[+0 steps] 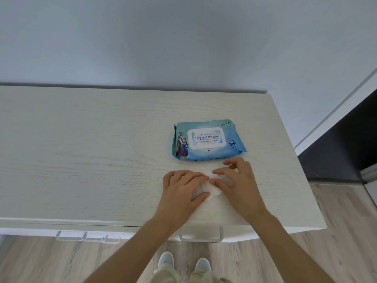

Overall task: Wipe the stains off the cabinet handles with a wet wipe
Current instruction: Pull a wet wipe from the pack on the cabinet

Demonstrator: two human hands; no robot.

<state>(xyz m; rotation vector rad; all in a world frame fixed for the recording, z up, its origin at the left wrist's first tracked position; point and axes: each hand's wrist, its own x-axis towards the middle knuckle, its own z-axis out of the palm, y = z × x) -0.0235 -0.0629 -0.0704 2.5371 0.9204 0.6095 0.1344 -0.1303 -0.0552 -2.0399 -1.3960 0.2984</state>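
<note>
Pressing white wet wipe point(212, 189) flat on cabinet top point(81, 150), left hand point(181, 190) and right hand point(238, 180) fingers straight

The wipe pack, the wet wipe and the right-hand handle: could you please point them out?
wipe pack point(208, 141): head view, white lid flap.
wet wipe point(212, 189): head view, patch between the hands.
right-hand handle point(201, 240): head view, front bar.

On the surface point(81, 150), the pack point(208, 140) lies right of centre; the wipe point(211, 188) lies before it, seemingly flat; handles point(201, 234) below.
</note>
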